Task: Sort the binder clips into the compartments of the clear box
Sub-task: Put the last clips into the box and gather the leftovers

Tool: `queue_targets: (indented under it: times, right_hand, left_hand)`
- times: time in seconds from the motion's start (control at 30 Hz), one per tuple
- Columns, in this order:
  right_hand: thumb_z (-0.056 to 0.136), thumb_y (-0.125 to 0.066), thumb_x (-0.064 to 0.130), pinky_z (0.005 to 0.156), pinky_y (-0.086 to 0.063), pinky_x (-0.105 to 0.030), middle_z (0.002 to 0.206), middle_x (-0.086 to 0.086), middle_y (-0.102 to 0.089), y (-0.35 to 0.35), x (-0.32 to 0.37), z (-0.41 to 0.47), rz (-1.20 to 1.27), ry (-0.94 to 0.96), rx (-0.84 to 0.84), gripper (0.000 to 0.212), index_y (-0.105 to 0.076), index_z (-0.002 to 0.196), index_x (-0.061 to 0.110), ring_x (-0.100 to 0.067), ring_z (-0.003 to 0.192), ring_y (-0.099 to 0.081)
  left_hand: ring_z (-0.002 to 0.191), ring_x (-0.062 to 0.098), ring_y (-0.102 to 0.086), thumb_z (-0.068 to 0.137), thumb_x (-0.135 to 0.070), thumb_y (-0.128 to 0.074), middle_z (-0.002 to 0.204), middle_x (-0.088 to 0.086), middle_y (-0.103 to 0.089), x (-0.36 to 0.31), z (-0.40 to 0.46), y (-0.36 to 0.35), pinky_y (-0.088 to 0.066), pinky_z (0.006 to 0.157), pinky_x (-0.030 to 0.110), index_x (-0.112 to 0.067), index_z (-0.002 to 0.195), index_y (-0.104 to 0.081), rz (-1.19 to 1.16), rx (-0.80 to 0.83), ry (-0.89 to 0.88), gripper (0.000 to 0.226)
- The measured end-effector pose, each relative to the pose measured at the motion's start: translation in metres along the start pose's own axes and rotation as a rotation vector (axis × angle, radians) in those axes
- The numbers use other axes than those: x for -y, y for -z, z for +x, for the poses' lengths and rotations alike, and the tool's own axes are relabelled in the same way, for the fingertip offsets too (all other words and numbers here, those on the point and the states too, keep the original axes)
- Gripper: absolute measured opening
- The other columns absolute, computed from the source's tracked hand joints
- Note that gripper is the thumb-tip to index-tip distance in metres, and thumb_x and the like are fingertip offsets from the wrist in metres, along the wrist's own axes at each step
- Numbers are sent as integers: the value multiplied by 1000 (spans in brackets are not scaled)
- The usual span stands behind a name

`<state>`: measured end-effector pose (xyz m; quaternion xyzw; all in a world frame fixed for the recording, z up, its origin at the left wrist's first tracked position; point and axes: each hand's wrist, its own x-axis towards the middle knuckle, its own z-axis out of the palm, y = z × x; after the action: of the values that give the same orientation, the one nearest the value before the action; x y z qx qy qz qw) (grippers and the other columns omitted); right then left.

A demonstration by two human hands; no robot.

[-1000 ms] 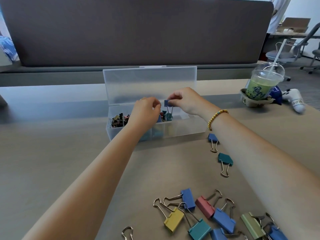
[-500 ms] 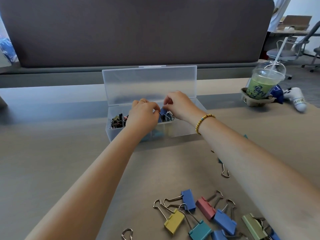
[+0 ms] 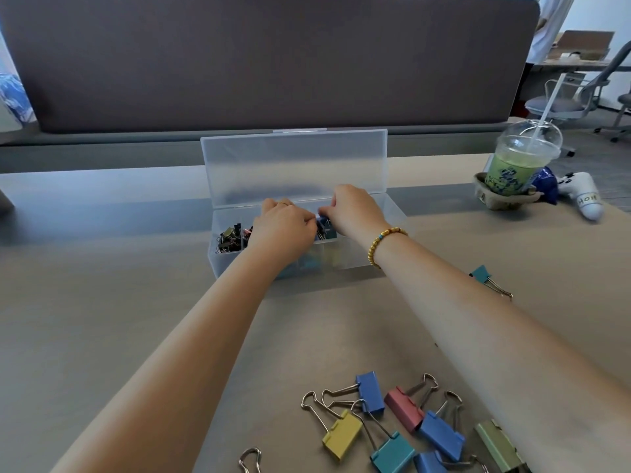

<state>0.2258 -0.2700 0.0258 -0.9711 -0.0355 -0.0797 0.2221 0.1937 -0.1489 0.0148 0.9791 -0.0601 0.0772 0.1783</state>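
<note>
Right hand at frame centre, fingers curled, pinching a blue binder clip over a middle compartment of the clear box. Left hand just beside it, fingers curled over the box; whether it holds anything cannot be told. Small dark clips fill the box's left compartment. Large loose clips lie scattered at lower right on the table. Teal clip beside right forearm.

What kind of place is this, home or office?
Most likely an open-plan office. A fabric desk divider runs behind the table, wheeled office chairs stand at another desk at the back right, and binder clips lie loose by a clear box.
</note>
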Motion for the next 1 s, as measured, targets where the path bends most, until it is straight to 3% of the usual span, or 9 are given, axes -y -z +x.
queue_targets:
  times: [0.17, 0.3, 0.4, 0.5, 0.6, 0.7, 0.77, 0.9, 1.0]
  right_hand:
    - [91, -57, 31, 52, -35, -25, 77, -10, -57, 7, -5, -3, 37, 0, 65, 24, -58, 82, 9, -25, 73, -54]
    - [91, -58, 29, 70, -38, -27, 98, -5, -53, 22, -8, -19, 176, 19, 76, 28, -53, 111, 9, -20, 89, -51]
    - [95, -53, 24, 77, -38, -25, 113, -7, -51, 27, -8, -45, 184, 72, -85, 27, -52, 119, 11, -21, 102, -49]
    - [96, -43, 11, 85, -35, -24, 118, -9, -50, 26, -11, -84, 155, 131, -306, 26, -52, 120, 8, -22, 111, -44]
    - [95, -43, 10, 86, -30, -21, 118, -9, -51, 25, -9, -117, 157, 127, -254, 26, -53, 118, 10, -22, 112, -41]
    - [94, -47, 15, 95, -38, -31, 117, -7, -52, 24, -1, -144, 176, 143, -26, 22, -57, 113, 14, -23, 113, -43]
    - [94, -51, 20, 93, -42, -33, 113, -3, -55, 26, 3, -163, 239, 168, 102, 18, -60, 109, 18, -21, 109, -49]
    - [93, -54, 27, 75, -41, -16, 107, 5, -56, 30, 0, -202, 402, 200, 350, 18, -57, 110, 23, -8, 99, -53]
    - [90, -59, 33, 82, -42, -18, 108, 9, -55, 30, -10, -220, 412, 221, 396, 23, -56, 112, 28, -6, 105, -51]
  left_hand:
    - [125, 26, -31, 95, -29, -28, 125, 6, -54, 3, 6, 0, -32, 102, 37, -33, 125, -56, 62, 96, 9, 41]
    - [127, 26, -29, 97, -26, -37, 134, 8, -47, 1, -10, 11, -30, 102, 35, -24, 130, -53, -34, -71, -17, 37]
    - [113, 26, -39, 96, -18, -44, 115, 7, -57, -3, -37, 18, -32, 89, 26, -16, 119, -61, -181, -273, -102, 29]
    - [78, 13, -49, 94, -9, -46, 82, -3, -57, -3, -75, 18, -32, 66, 15, -9, 105, -66, -397, -353, -127, 22]
    - [62, 5, -47, 95, -11, -47, 71, -10, -54, 5, -111, 16, -40, 63, 17, -16, 100, -64, -563, -176, -52, 19]
    - [81, 5, -55, 93, -18, -52, 86, -10, -59, 14, -142, 17, -45, 78, 22, -20, 107, -61, -586, 37, -12, 16]
    - [106, 7, -54, 90, -28, -57, 110, -9, -56, 22, -163, 21, -43, 94, 24, -28, 117, -54, -549, 242, -20, 27]
    - [137, 2, -10, 61, -69, -65, 150, -22, -6, 41, -201, 36, -13, 115, 29, -54, 135, -17, -396, 641, -119, 89]
    - [142, 7, 13, 66, -54, -74, 153, -19, 15, 43, -214, 37, -1, 116, 32, -51, 141, -1, -180, 693, -153, 104]
